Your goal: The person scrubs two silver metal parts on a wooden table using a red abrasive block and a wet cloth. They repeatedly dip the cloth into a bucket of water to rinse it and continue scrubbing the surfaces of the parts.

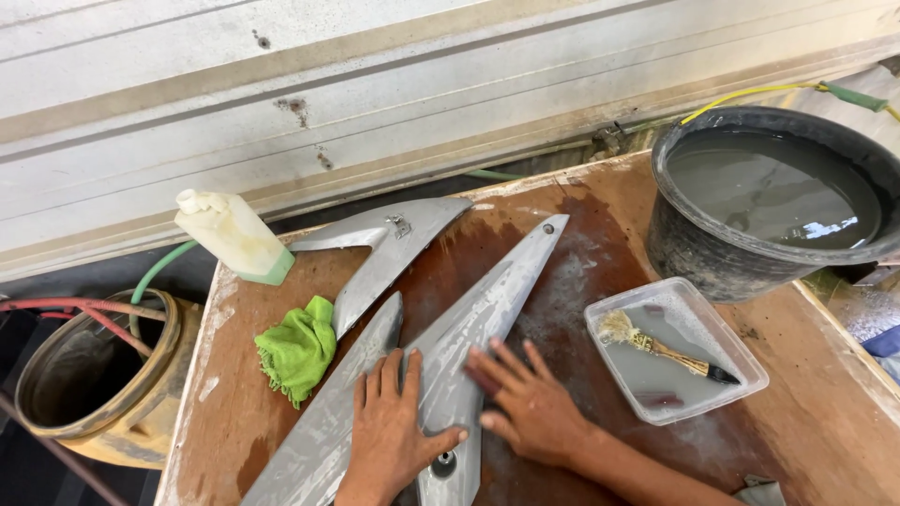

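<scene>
A long, tapering grey panel (473, 323) is shown lying flat on the wet wooden bench (806, 412), its long axis running diagonally from the broad end near the lower edge of the view to the narrow tip at the upper right, toward the black bucket (698, 248) of murky water. Both hands are laid on the broad end. The left hand (394, 426) is spread flat, fingers apart and pointing away from the body, with the thumb stretched across toward a round hole in the panel; nothing is gripped. The right hand (525, 398) is pressed palm-down on the panel's right edge, fingers extended toward the left, over a small dark patch that cannot be identified. The panel's narrow end is thus left well beyond both hands. A 2nd grey panel (323, 422) lies just beside the left hand, a 3rd (384, 248) above it. A green cloth (298, 349), a pale bottle (230, 234) and a clear tray (741, 351) holding a brush (656, 347) are also shown.
</scene>
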